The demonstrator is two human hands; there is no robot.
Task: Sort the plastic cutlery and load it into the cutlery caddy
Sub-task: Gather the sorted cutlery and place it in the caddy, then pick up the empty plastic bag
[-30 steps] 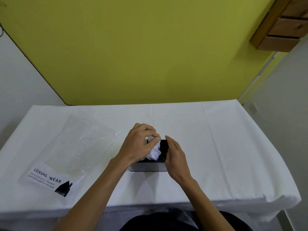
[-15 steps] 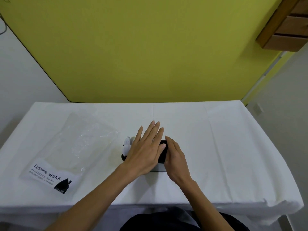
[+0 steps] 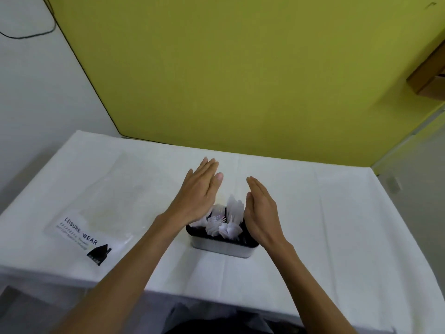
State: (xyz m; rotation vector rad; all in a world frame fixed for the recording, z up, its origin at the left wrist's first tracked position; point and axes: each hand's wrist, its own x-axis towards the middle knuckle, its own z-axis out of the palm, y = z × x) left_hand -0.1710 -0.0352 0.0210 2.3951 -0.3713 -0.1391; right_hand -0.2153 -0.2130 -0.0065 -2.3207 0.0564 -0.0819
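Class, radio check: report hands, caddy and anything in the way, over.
Left hand and right hand open, flat, flanking the caddy, holding nothing. White plastic cutlery standing inside it. Empty clear bag off to the left, not in the way.

White cutlery (image 3: 226,220) in a grey, black-lined caddy (image 3: 220,247) on white cloth (image 3: 325,225)

Illumination is even and moderately bright, with no single source visible. Shadows are faint: a soft grey patch lies on the white tablecloth (image 3: 337,213) just below the cutlery caddy (image 3: 220,245) at frame centre. No glare is present. Overall sharpness is low; the white plastic cutlery (image 3: 225,219) appears smeared. Wide-angle distortion bends the wall edges toward the frame corners.
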